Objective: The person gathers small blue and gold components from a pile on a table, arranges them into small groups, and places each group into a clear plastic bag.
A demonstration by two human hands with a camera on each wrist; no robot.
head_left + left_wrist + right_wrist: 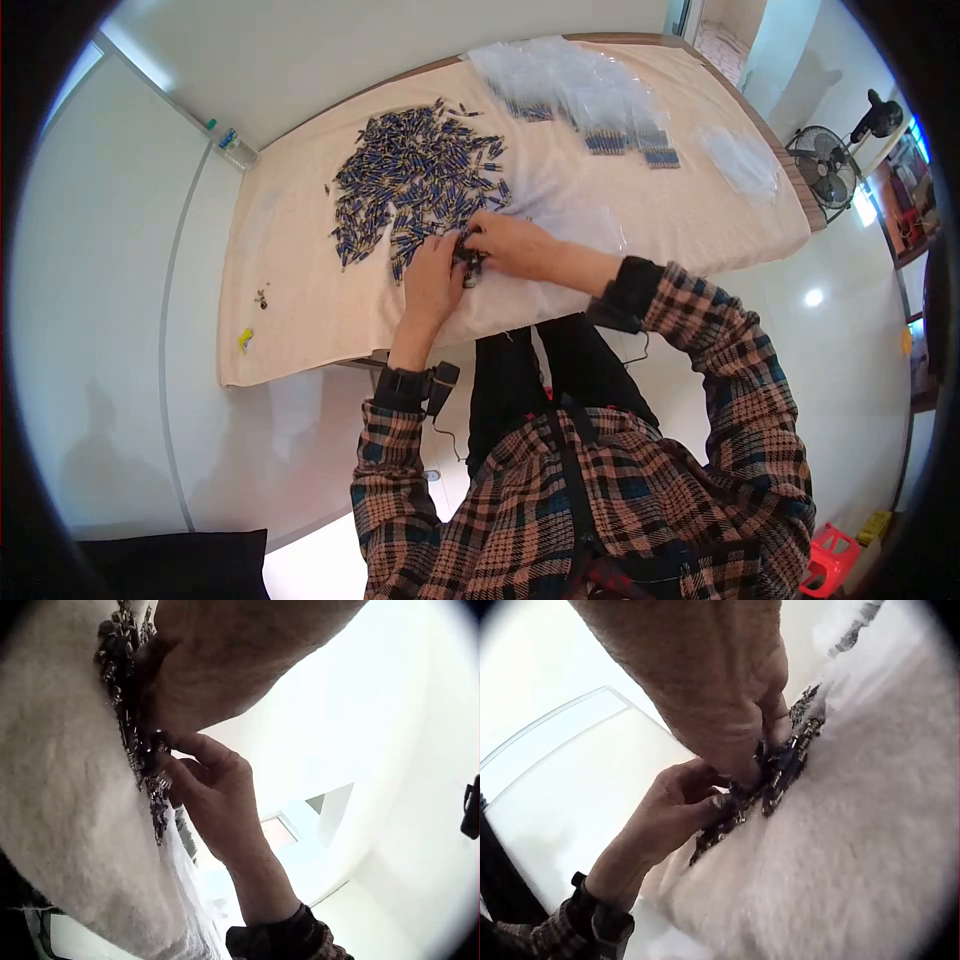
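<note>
The left hand (432,285) and right hand (512,246) meet near the desk (300,310) edge. Fingers of both pinch a bunch (468,264) of blue parts beside the pile (420,180). Clear bags (600,105) behind hold packed parts.

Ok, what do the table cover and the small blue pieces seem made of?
The table cover looks like soft cream textile, perhaps fleece or towelling: its nap shows fuzzy in the wrist views. The blue pieces look like glossy plastic with small metal ends, judging by glints; too small to be sure.
</note>
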